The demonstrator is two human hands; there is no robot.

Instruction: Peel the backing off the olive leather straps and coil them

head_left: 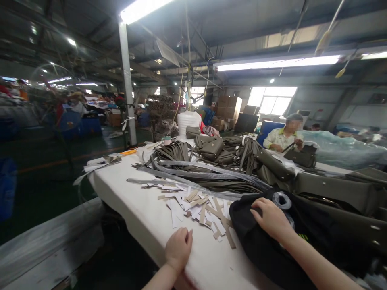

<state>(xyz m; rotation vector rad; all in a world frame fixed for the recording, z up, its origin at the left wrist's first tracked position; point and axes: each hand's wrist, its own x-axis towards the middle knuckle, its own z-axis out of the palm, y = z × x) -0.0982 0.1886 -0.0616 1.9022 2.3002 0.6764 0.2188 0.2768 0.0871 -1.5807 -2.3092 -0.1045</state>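
My left hand [179, 249] is curled into a loose fist by the near edge of the white table [142, 209]; nothing shows sticking out of it. To its upper right lies a scattered pile of white and tan paper or card strips [199, 207]. My right hand [270, 219] rests on a bundle of black fabric [246, 225], thumb apart from the bent fingers, with no grip visible. Just beyond it, a roll of clear tape or film [281, 200] sits on the fabric.
Dark olive straps [172, 151] and olive bags [211, 149] cover the table's middle and far side. More olive bags [335, 189] lie at right. A co-worker [284, 137] sits across, handling a bag. A metal post [126, 80] rises past the table's left end.
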